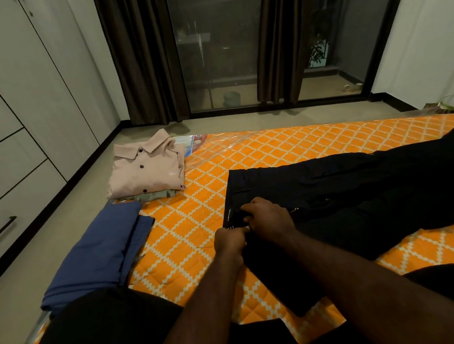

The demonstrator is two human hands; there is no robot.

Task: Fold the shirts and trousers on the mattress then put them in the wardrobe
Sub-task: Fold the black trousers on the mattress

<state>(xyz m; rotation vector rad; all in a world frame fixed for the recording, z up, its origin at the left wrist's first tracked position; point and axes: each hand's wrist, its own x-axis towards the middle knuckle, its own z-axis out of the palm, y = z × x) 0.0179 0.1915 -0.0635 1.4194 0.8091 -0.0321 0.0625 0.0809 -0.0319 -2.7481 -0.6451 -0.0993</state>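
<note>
Home bedroom, mattress (273,151), wardrobe (22,107), likely balcony door (220,49)

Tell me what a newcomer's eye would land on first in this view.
The bright orange patterned mattress fills the view, with the black trousers spread dark across its right half. At centre the left hand and right hand both grip the trousers' waistband. Along the mattress's left edge lie a folded pink shirt and, nearer, a folded blue garment.
</note>
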